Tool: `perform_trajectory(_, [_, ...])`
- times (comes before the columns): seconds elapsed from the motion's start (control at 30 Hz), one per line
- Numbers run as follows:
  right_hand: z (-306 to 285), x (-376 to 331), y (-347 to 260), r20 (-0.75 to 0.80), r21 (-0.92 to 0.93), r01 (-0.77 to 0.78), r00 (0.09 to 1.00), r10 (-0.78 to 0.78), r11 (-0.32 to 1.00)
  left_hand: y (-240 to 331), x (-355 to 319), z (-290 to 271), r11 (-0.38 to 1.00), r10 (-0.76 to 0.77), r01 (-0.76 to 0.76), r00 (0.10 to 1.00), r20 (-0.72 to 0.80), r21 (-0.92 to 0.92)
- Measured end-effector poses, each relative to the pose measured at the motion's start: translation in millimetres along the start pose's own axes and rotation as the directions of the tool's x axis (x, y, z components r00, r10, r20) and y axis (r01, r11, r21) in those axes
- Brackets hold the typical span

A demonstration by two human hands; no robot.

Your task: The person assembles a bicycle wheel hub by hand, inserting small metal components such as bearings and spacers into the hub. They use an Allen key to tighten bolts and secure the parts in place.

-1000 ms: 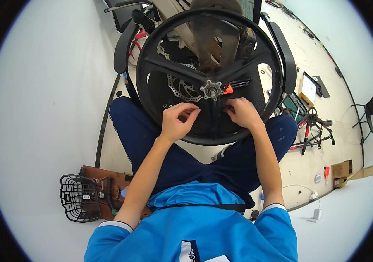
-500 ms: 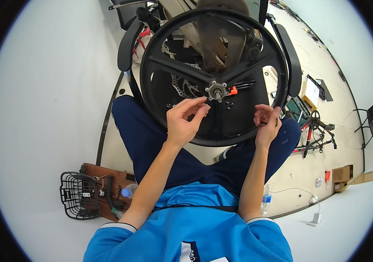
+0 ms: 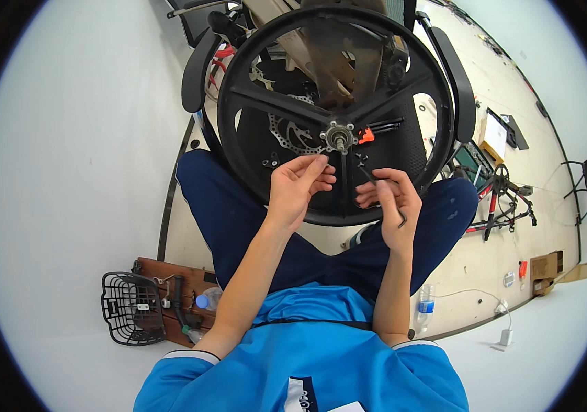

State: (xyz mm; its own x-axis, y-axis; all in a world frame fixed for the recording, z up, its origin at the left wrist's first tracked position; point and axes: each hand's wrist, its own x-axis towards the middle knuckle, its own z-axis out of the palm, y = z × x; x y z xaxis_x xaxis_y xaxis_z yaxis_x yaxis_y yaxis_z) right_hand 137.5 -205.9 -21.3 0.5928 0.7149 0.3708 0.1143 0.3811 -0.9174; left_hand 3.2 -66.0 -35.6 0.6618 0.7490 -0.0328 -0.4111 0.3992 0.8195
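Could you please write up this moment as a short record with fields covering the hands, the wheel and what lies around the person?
Left hand: fingertips pinched just below the hub, contents too small to tell
Right hand: holds a thin black L-shaped key
Wheel: black, three spokes, propped on the person's lap
Brake disc: behind the spokes, left of the hub
Floor, left: black wire basket
Floor, right: plastic bottle

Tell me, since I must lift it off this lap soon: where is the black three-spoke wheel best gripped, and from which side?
Probably by the rim of the wheel, one hand at each side, coming from the person's near side. The spokes leave wide open gaps for fingers to wrap through, while the hub carries a thin brake disc best left untouched.
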Motion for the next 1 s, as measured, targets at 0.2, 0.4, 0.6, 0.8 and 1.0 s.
perform_trajectory(0.2, [21,-8,-4,0.083,-0.054,0.079,0.994,-0.074,0.995,-5,-3,5,0.951,-0.181,0.181,0.983,0.021,-0.25])
perform_trajectory(0.4, [22,-7,7,0.067,-0.17,0.168,0.985,-0.159,0.971,-5,-5,7,0.934,-0.195,0.213,0.977,0.09,-0.285])
perform_trajectory(0.6, [25,-8,9,0.012,-0.268,0.236,0.97,-0.242,0.934,-7,-4,8,0.928,-0.189,0.217,0.975,0.12,-0.303])
perform_trajectory(0.8, [25,-7,7,0.044,-0.471,0.393,0.904,-0.424,0.79,-3,-2,19,0.92,-0.232,0.27,0.959,0.162,-0.283])
perform_trajectory(1.0, [27,-4,3,0.092,-0.55,0.46,0.863,-0.496,0.697,-1,-1,29,0.921,-0.258,0.283,0.958,0.127,-0.267])
